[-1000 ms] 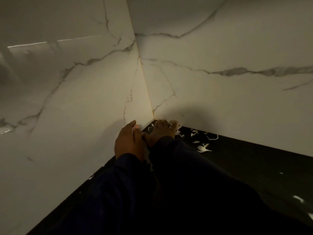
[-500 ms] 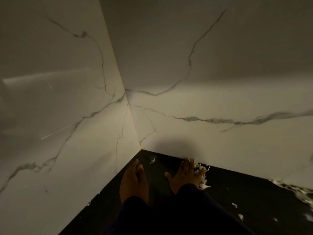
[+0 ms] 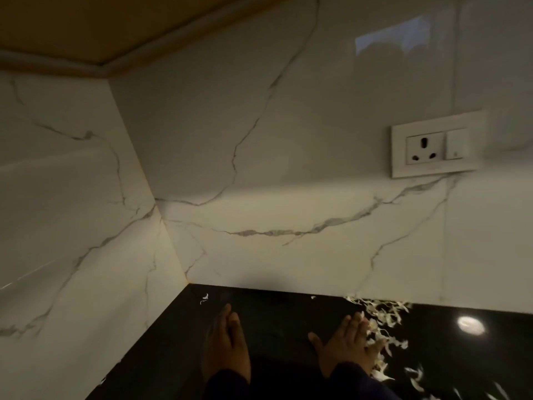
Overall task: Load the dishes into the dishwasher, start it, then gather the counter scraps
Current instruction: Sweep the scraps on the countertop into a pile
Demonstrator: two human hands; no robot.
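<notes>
— While scraps lie along the counter's back edge, how far along?
— Gathering stage: right hand flat, fingers spread, touching them; left hand flat, fingers together. Most remain loose.

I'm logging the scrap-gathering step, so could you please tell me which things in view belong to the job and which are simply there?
Part of the job:
- pale scraps on the black counter
- right hand, open, against the scraps
- left hand, open on the counter
- one stray scrap near the corner

Just there:
- wall socket
- marble backsplash
- light reflection
</notes>
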